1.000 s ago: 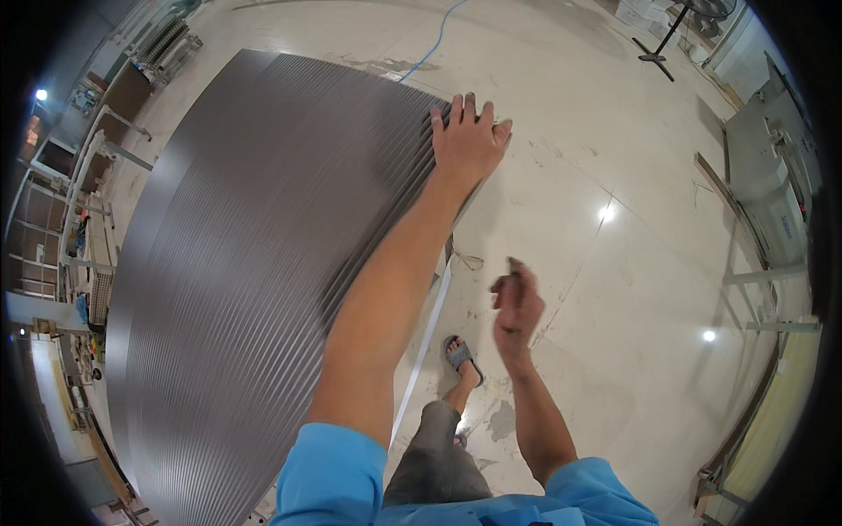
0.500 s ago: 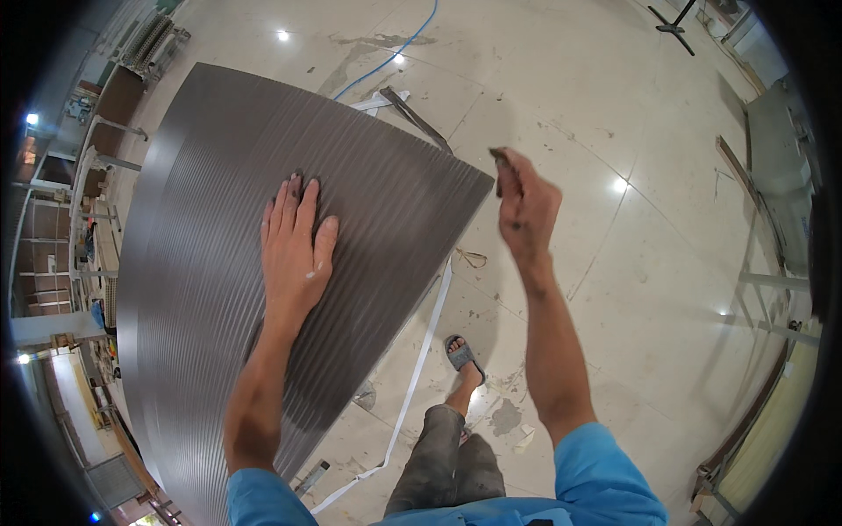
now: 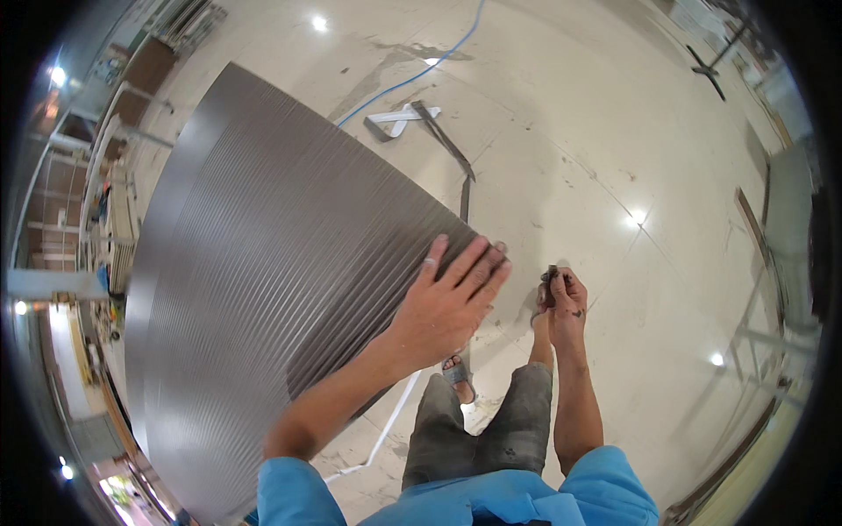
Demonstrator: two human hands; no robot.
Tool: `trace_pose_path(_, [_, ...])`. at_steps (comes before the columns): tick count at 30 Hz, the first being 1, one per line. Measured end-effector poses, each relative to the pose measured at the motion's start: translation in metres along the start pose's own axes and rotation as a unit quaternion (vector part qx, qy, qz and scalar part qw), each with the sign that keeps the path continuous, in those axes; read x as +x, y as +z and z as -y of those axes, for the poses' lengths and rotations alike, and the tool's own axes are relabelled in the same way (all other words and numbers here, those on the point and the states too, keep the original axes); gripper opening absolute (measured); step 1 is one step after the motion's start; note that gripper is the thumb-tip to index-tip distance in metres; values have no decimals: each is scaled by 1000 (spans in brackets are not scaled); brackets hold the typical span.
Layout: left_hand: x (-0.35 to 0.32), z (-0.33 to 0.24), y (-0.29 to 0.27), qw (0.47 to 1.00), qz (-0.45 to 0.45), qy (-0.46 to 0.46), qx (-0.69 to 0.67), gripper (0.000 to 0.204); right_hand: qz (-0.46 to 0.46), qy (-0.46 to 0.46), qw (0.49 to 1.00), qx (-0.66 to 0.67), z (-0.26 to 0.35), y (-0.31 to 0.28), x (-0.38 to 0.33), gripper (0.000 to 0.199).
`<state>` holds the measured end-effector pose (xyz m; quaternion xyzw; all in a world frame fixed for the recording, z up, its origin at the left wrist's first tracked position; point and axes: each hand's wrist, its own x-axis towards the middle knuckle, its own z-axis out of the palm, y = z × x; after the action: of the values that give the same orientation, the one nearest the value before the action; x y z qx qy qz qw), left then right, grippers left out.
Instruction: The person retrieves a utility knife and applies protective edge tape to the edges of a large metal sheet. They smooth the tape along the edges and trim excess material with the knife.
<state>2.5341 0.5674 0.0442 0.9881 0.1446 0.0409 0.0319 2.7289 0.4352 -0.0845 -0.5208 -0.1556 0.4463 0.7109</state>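
Left hand (image 3: 452, 302) is laid flat, fingers spread, on near corner of grey ribbed panel (image 3: 272, 298), which is spread over pale floor (image 3: 596, 131). Right hand (image 3: 563, 302) is clenched round small dark tool (image 3: 551, 274), just beside panel edge.

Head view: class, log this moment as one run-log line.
left hand: flat on ribbed grey panel near its corner | right hand: fingers closed on small dark tool | floor: loose strips

large grey ribbed panel (image 3: 263, 289) | tilted, flat face up | small dark tool (image 3: 550, 276) | upright, just beside panel's corner
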Motion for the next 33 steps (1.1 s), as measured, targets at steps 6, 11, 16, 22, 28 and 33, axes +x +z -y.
trace_pose_path(6, [3, 45, -21, 988, 50, -107, -99, 62, 218, 116, 963, 109, 8, 42, 108, 21])
trace_pose_path(11, [3, 57, -14, 881, -37, -472, -6, 55, 327, 140, 935, 4, 12, 96, 167, 20])
trace_pose_path(16, [2, 53, -5, 837, -56, -545, -6, 56, 479, -14, 877, -31, 8, 131, 186, 16])
trace_pose_path(22, [-5, 62, -3, 839, -43, -542, -6, 57, 507, -260, 821, -31, -12, 175, 217, 25])
trace_pose_path(28, [-6, 65, -2, 840, -45, -541, -10, 56, 493, -275, 825, -34, -55, 233, 252, 43])
trace_pose_path(33, [-13, 71, -1, 852, -52, -521, -1, 53, 422, -306, 853, 27, -72, 297, 278, 43])
